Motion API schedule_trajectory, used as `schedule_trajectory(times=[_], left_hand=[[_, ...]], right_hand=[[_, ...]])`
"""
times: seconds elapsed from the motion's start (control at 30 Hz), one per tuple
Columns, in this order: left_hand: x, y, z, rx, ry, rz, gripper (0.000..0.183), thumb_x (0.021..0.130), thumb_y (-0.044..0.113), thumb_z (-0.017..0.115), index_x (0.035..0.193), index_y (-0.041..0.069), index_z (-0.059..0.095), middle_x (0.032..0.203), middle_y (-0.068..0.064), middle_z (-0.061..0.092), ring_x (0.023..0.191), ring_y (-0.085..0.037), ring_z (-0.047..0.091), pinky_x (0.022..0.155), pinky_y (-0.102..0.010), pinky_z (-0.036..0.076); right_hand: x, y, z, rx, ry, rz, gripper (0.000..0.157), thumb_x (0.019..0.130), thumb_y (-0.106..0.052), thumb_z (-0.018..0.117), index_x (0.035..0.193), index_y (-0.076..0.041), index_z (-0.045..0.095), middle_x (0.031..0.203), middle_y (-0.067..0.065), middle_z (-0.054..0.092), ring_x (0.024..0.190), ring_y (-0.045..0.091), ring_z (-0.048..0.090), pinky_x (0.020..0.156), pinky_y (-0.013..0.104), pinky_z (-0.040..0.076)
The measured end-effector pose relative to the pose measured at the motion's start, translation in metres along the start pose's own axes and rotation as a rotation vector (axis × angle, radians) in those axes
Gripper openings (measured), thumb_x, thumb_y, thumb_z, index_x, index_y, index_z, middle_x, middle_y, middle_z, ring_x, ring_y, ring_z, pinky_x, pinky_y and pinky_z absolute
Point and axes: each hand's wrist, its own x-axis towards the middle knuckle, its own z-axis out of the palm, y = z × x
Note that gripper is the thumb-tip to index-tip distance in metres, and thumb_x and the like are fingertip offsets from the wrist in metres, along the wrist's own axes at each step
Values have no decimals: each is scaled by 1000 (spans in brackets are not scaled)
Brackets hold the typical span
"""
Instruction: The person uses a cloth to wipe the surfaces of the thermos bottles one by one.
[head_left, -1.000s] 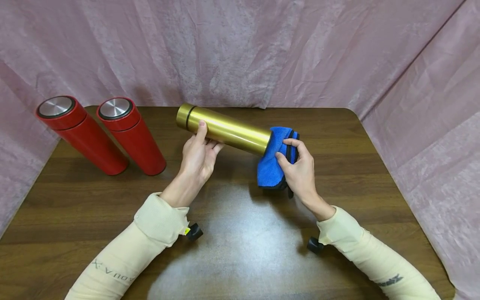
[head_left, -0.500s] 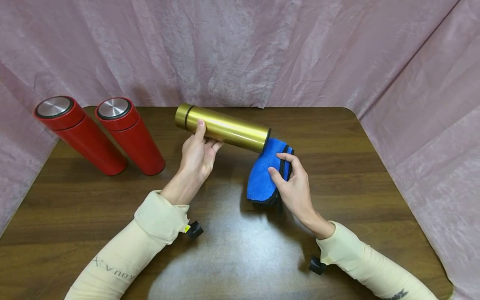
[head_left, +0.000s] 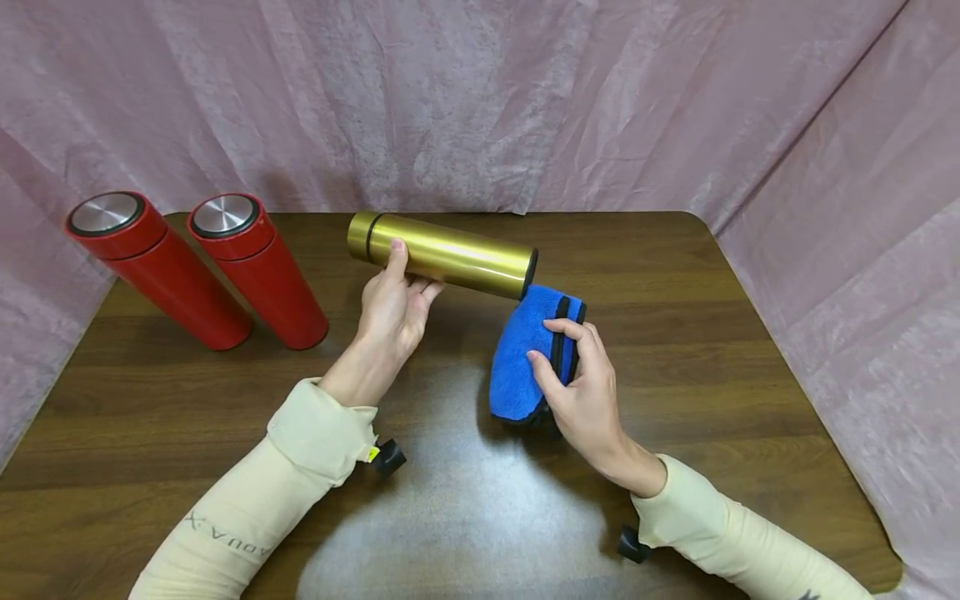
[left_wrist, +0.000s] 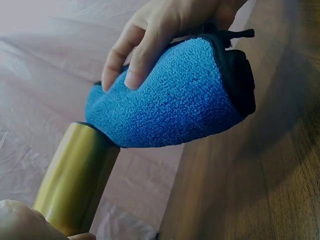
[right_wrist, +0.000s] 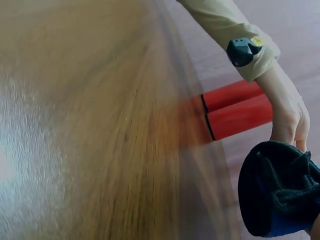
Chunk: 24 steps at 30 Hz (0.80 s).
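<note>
My left hand [head_left: 393, 312] grips a gold thermos flask [head_left: 465, 260] around its body, thumb up near the cap seam. Above the table, the flask lies nearly level, its capped end to the left and its black base to the right. In my right hand [head_left: 588, 400] is a folded blue towel [head_left: 521, 354] with black edging, pinched between thumb and fingers. The towel's upper edge sits right at the flask's base. Seen from the left wrist, the plush towel [left_wrist: 165, 100] overlaps the end of the flask [left_wrist: 75, 175].
Two red thermos flasks with silver lids stand upright at the left, the outer one [head_left: 168, 275] close beside the inner one [head_left: 262, 275]. They rest on a brown wooden table [head_left: 712, 350]. A pink curtain [head_left: 450, 100] hangs behind and to the right.
My right hand has moved the towel down and a little left, from against the flask's base end to just below it. The base now shows more. My left hand has barely moved.
</note>
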Motion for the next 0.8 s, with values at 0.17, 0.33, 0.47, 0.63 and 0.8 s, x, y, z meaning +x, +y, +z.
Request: schedule_trajectory(times=[0.17, 0.33, 0.47, 0.63, 0.8], left_hand=[[0, 0, 1, -13, -1, -13, 50, 109, 29, 47, 148, -1, 37, 148, -15, 44, 143, -30, 41, 122, -49, 29], [0, 0, 0, 2, -14, -20, 51, 109, 30, 47, 149, -1, 38, 147, -16, 44, 143, -30, 42, 121, -49, 30], [0, 1, -1, 13, -27, -31, 51, 109, 30, 47, 149, 0, 37, 147, -17, 44, 143, -30, 42, 121, -49, 31], [0, 2, -2, 22, -39, -37, 51, 109, 30, 47, 150, 1, 36, 147, -16, 43, 142, -29, 42, 120, -48, 32], [0, 1, -2, 33, -49, -32, 51, 109, 30, 47, 149, 1, 35, 146, -16, 43, 142, -31, 42, 120, -48, 32]], right_hand=[[5, 1, -1, -84, 36, -146, 41, 88, 6, 77, 126, 1, 63, 120, 22, 60, 107, 28, 65, 83, 38, 62], [16, 2, -4, -84, 78, -210, 41, 85, 12, 77, 122, 1, 65, 122, 22, 61, 109, 36, 66, 85, 52, 61], [27, 4, -7, -96, 118, -226, 36, 86, 10, 77, 120, 1, 68, 121, 22, 63, 109, 36, 66, 86, 51, 60], [37, 8, -10, -120, 152, -205, 33, 87, 6, 78, 118, -1, 70, 119, 20, 64, 107, 32, 66, 82, 49, 61], [44, 14, -12, -155, 160, -168, 30, 87, 3, 79, 116, -1, 70, 118, 20, 64, 105, 31, 66, 79, 53, 62]])
